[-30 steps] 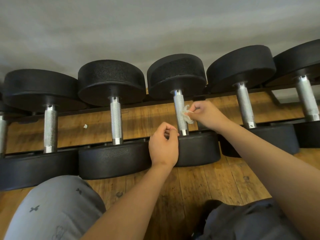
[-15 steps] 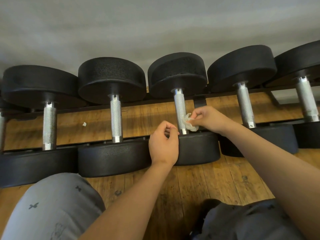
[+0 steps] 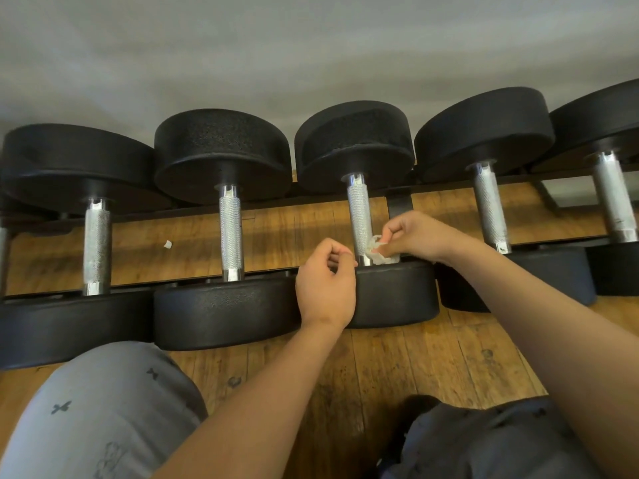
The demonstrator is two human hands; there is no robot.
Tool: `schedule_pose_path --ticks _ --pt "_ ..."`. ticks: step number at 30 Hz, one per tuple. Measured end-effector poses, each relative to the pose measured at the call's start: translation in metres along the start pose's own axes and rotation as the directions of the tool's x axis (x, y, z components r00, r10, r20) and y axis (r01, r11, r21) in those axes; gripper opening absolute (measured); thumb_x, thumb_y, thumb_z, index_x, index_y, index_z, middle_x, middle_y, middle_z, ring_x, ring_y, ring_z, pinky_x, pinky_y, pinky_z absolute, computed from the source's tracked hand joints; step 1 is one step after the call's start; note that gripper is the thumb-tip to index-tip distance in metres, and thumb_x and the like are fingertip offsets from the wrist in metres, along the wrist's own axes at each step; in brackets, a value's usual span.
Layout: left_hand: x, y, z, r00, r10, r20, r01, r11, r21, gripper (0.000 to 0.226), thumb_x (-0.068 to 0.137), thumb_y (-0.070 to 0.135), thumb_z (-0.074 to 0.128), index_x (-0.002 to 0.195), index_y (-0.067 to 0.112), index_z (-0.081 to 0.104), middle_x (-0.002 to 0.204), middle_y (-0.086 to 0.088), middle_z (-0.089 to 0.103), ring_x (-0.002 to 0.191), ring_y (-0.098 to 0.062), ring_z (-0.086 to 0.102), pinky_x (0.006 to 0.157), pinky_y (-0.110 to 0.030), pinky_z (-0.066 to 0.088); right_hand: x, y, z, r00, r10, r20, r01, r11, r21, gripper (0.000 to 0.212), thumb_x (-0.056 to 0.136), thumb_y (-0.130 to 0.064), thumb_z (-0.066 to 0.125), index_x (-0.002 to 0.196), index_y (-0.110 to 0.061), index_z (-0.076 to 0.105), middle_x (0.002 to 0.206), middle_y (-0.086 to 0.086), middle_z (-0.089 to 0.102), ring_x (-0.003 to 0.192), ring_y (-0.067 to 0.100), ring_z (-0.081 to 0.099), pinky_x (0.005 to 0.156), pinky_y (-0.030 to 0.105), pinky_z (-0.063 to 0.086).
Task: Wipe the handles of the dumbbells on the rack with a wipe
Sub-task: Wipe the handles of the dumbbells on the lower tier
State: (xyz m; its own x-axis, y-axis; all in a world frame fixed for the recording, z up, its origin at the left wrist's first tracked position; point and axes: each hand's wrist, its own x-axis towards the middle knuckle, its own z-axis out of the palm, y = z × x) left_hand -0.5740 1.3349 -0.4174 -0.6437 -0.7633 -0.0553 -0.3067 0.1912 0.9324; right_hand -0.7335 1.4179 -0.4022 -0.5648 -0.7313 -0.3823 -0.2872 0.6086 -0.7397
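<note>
Dumbbells [image 3: 356,146] lie in a row across the middle of the frame on a black rack [image 3: 399,203], their knurled steel bars running from the far heads down to the near ones. The step in hand concerns the centre handle [image 3: 359,216]. The right hand [image 3: 415,236], just right of centre, pinches a crumpled white wipe [image 3: 378,252] between thumb and fingertips and holds it against the lower right side of that bar, close above the near head [image 3: 394,292]. The left hand [image 3: 326,288] rests at the left edge of that same head, its fingers curled in on themselves with nothing visible inside them. As bunched as it is, the wipe meets only one side of the bar. It would likely do better opened out and wrapped round the handle, then drawn up the frame to the far collar with a twist, so the knurling is cleaned all the way round. Steadying the head with the left hand should stop the dumbbell rolling. Which of the neighbouring handles are already done cannot be told.
</note>
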Motion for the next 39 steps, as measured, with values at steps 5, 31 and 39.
schedule_pose_path --ticks 5,31,39 --pt "0.000 -0.001 0.001 1.000 0.002 -0.002 -0.002 1.000 -0.006 0.017 0.095 0.014 0.055 0.079 0.018 0.062 0.078 0.005 0.065 0.077 -0.007 0.061 0.067 -0.012 0.045 -0.001 -0.008 -0.013 0.984 0.064 0.166 -0.060 0.998 -0.024 0.014 0.080 -0.019 0.076 0.087 -0.007 0.074 0.090 0.005 0.073 0.092 0.017 0.066 0.091 0.033 0.047" --pt "0.000 -0.001 0.001 1.000 0.010 -0.002 -0.010 1.000 -0.012 0.018 0.094 0.013 0.054 0.079 0.018 0.062 0.078 0.005 0.066 0.079 -0.008 0.063 0.072 -0.018 0.048 -0.006 -0.028 0.002 0.999 0.028 0.036 -0.016 0.957 -0.291 0.016 0.081 -0.011 0.074 0.075 -0.021 0.064 0.079 -0.004 0.065 0.076 0.011 0.062 0.065 0.022 0.046" --pt "0.000 -0.002 0.001 1.000 -0.006 -0.009 0.006 1.000 -0.019 0.018 0.095 0.015 0.054 0.079 0.016 0.063 0.078 0.004 0.067 0.078 -0.009 0.063 0.069 -0.016 0.048 -0.003 -0.041 0.020 0.988 -0.113 -0.106 0.072 0.941 -0.331 0.014 0.079 -0.014 0.078 0.077 -0.022 0.067 0.081 -0.011 0.061 0.084 0.008 0.059 0.073 0.021 0.046"
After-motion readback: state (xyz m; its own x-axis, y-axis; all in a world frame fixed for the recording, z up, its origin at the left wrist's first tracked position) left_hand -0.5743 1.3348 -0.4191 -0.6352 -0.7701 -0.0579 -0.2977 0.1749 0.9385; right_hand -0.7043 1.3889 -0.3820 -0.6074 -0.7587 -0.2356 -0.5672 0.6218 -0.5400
